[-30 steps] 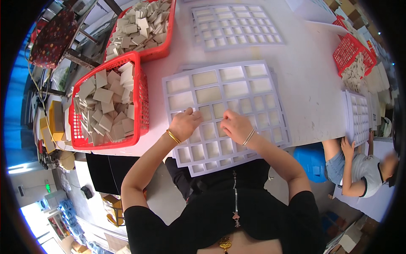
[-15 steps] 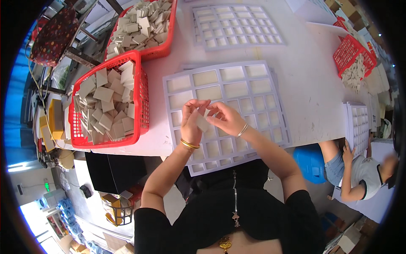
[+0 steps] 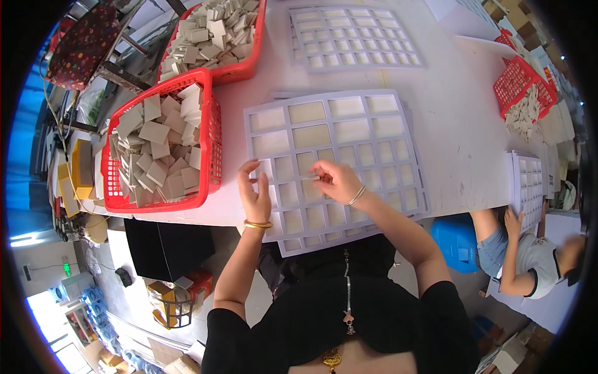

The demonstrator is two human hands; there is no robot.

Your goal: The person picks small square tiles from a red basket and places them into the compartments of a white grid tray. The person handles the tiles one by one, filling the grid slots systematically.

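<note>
A pale lilac grid tray (image 3: 374, 93) lies on the white table, its square cells filled with beige square pieces. My right hand (image 3: 339, 182), with a thin bracelet at the wrist, is over the tray's middle rows, its fingertips pinched on a small beige square piece (image 3: 313, 179) at a cell. My left hand (image 3: 254, 196), wearing a gold bangle, hovers at the tray's left edge with fingers apart and nothing in it. Just left of it stands a red basket (image 3: 212, 134) full of loose beige squares.
A second red basket (image 3: 249, 62) of squares and another grid tray (image 3: 355, 37) lie farther back. At the right are a small red basket (image 3: 520, 84) and a tray stack (image 3: 529, 187) that a seated co-worker (image 3: 529, 255) touches. A blue stool (image 3: 455, 240) stands below the table edge.
My hands went from resting on the tray to rising together above it. Now they have parted: the right lowered to a middle cell, the left moved to the tray's left edge.
</note>
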